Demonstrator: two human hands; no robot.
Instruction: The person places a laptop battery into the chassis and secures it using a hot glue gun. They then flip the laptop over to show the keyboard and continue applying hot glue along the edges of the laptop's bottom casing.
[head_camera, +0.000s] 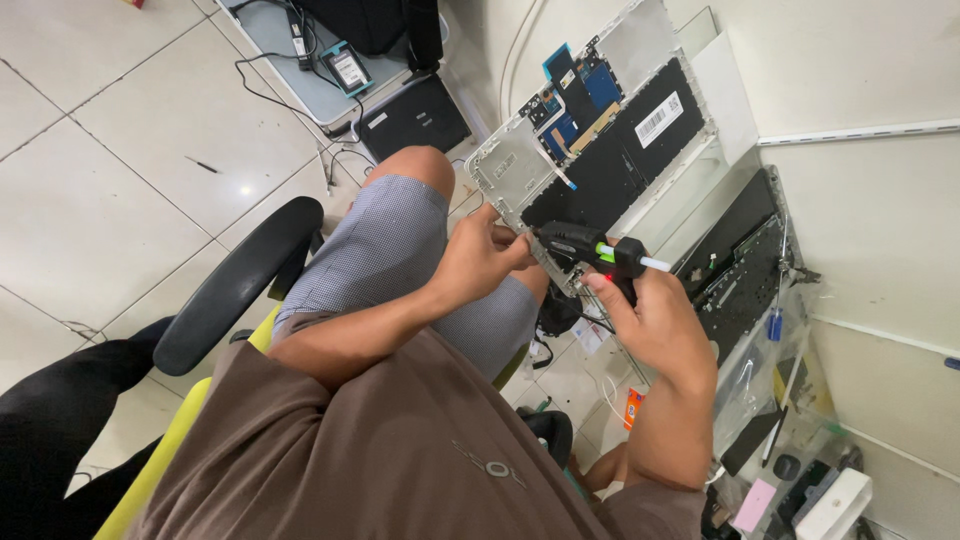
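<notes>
My right hand (655, 320) grips a black glue gun (590, 245) with a pale glue stick poking out its back; a small red light glows near my thumb. The gun's nozzle points at the lower edge of an opened silver laptop base (510, 165), which rests on my knee and leans against the wall. Inside it a black sheet and a blue circuit board (585, 90) show. My left hand (480, 255) pinches the laptop base's lower edge right beside the nozzle.
I sit in a chair with a black armrest (240, 280) and yellow frame. A second dismantled black laptop part (740, 260) leans at the right. A black laptop (415, 115), a drive and cables lie on the tiled floor. Clutter of small parts fills the lower right.
</notes>
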